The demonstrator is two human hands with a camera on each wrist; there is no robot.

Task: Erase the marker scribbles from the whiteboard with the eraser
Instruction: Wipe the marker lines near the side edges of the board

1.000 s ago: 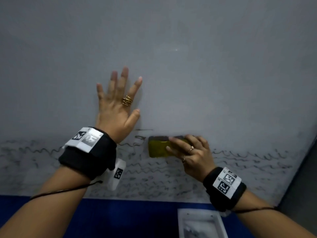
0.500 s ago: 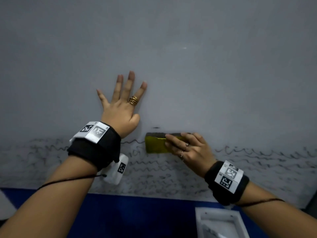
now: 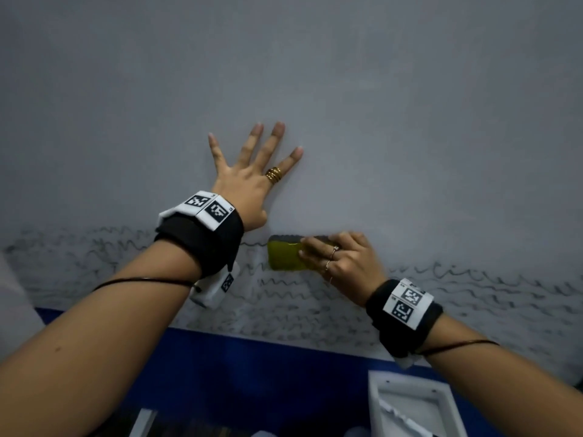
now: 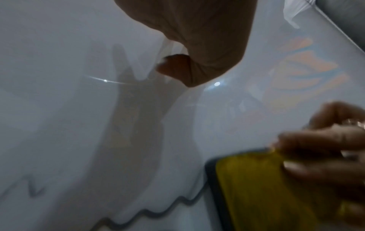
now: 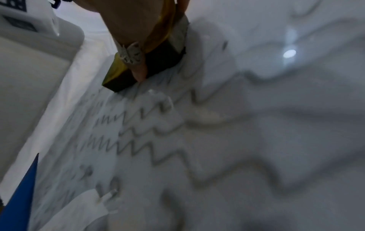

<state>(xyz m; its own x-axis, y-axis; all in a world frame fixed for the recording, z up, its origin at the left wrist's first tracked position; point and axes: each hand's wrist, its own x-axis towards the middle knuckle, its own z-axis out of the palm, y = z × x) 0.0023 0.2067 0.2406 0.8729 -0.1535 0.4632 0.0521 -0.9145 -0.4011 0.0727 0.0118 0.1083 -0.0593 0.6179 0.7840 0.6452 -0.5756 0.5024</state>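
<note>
The whiteboard fills the head view; its upper part is wiped, and rows of wavy black marker scribbles run across its lower band. My right hand grips a yellow eraser with a dark felt edge and presses it on the board at the top row of scribbles. In the left wrist view the eraser sits at lower right; in the right wrist view the eraser lies under my fingers. My left hand rests flat on the wiped board, fingers spread, just up and left of the eraser.
A blue band runs below the board's lower edge. A white tray sits at the bottom right, under my right forearm. Scribbles also stretch to the left under my left forearm.
The eraser and my right hand have moved slightly along the top scribble row, with the view shifting. My left hand stays flat on the board, fingers spread wider.
</note>
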